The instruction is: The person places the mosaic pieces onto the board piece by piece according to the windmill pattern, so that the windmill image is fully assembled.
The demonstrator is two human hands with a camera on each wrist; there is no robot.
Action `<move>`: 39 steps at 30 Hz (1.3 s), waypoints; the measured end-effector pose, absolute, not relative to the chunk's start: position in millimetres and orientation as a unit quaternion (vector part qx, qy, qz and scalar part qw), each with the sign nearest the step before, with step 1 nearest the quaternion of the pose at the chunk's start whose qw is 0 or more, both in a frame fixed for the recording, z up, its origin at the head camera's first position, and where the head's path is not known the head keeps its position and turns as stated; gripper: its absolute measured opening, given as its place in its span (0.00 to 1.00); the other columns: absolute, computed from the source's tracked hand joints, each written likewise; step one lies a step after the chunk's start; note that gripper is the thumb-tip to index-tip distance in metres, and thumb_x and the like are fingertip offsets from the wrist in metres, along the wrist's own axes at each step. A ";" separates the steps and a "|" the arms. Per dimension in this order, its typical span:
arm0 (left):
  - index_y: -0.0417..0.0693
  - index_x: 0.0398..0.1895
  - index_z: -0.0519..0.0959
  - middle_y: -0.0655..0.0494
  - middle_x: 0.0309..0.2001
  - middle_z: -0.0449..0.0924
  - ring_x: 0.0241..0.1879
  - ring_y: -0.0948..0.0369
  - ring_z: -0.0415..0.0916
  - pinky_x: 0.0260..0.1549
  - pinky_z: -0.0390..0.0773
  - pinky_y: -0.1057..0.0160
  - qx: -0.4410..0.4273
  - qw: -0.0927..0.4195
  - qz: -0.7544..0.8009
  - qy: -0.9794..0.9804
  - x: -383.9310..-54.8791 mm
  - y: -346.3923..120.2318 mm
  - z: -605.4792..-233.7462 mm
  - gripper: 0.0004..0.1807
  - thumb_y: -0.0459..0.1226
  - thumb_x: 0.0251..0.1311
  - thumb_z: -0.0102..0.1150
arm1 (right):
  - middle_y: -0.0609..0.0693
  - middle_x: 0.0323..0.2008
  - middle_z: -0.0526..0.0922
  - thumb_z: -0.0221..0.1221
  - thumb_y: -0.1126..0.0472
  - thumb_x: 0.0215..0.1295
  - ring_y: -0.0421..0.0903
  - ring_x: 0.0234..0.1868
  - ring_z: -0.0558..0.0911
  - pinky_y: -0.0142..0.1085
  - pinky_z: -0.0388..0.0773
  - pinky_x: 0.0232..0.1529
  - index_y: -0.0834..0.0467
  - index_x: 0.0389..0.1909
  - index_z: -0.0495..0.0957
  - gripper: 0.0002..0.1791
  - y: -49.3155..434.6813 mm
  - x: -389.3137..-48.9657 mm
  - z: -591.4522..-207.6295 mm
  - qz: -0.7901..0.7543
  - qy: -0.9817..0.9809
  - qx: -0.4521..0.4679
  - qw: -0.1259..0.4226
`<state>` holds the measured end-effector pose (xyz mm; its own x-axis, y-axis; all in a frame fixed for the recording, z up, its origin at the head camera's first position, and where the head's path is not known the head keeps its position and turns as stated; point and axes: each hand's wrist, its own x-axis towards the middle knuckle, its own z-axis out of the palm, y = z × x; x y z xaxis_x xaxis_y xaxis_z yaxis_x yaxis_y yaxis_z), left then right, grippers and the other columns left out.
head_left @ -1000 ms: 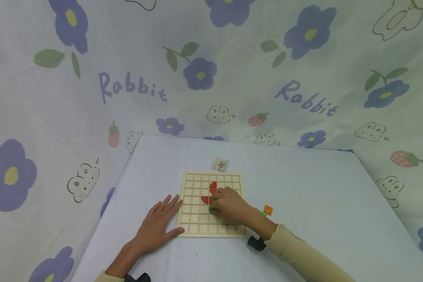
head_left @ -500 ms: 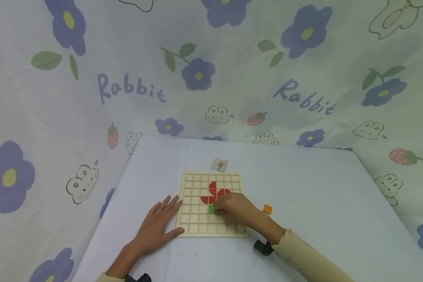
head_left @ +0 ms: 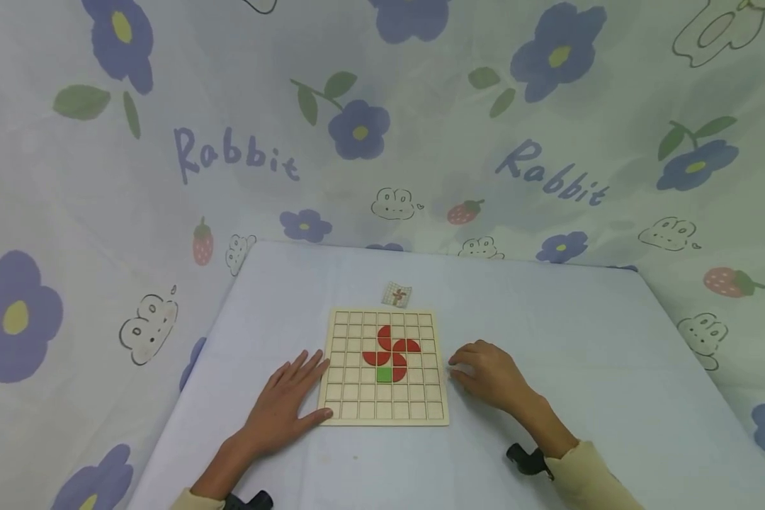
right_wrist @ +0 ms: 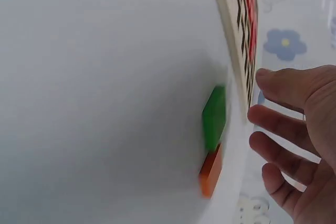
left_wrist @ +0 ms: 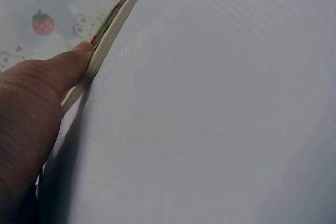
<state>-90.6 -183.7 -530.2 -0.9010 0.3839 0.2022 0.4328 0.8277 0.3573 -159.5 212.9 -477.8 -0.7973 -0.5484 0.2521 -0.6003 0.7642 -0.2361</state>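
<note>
My left hand [head_left: 282,411] lies with spread fingers along the left edge of the wooden grid board [head_left: 350,392], its thumb resting on the board's rim in the left wrist view. Set in the board's cells are red rounded pieces [head_left: 385,338] in a pinwheel shape and one green square [head_left: 384,375] below them. My right hand [head_left: 492,377] hovers just right of the board, fingers loosely bent and holding nothing. In the right wrist view, a green piece [right_wrist: 214,118] and an orange piece [right_wrist: 211,172] lie on the cloth near its fingertips; the hand hides both in the head view.
A small card [head_left: 397,295] with a gridded pinwheel picture lies behind the board. White cloth [head_left: 548,319] covers the table. A flower-patterned curtain [head_left: 382,142] hangs around the back and sides. Black wrist devices [head_left: 528,460] sit by both sleeves.
My right hand has left the board and moved right, over where the loose pieces lay. The red pinwheel and green square now show fully. My left hand has stayed in place.
</note>
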 end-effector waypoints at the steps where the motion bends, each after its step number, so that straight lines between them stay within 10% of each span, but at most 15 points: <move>1: 0.52 0.76 0.58 0.53 0.76 0.52 0.75 0.49 0.45 0.70 0.46 0.45 -0.215 0.061 -0.200 -0.954 -90.8 -183.6 -530.1 0.47 0.65 0.59 0.56 | 0.41 0.39 0.85 0.76 0.59 0.50 0.39 0.39 0.80 0.35 0.80 0.38 0.50 0.35 0.88 0.11 218.3 -158.8 -479.3 0.149 -0.940 0.296 0.081; 24: 0.51 0.76 0.59 0.53 0.76 0.53 0.75 0.49 0.46 0.70 0.47 0.45 -0.216 0.065 -0.200 -0.953 -90.5 -182.9 -528.5 0.47 0.64 0.59 0.57 | 0.40 0.32 0.81 0.75 0.63 0.48 0.39 0.32 0.79 0.36 0.79 0.32 0.52 0.32 0.88 0.10 264.9 -150.9 -485.7 0.149 -0.961 0.229 0.045; 39: 0.50 0.76 0.59 0.53 0.76 0.53 0.75 0.49 0.46 0.70 0.47 0.45 -0.211 0.059 -0.202 -0.955 -89.4 -181.7 -526.2 0.48 0.65 0.59 0.57 | 0.40 0.28 0.83 0.75 0.60 0.44 0.38 0.31 0.74 0.34 0.77 0.31 0.51 0.25 0.85 0.08 236.1 -166.6 -484.4 0.169 -0.925 0.308 0.145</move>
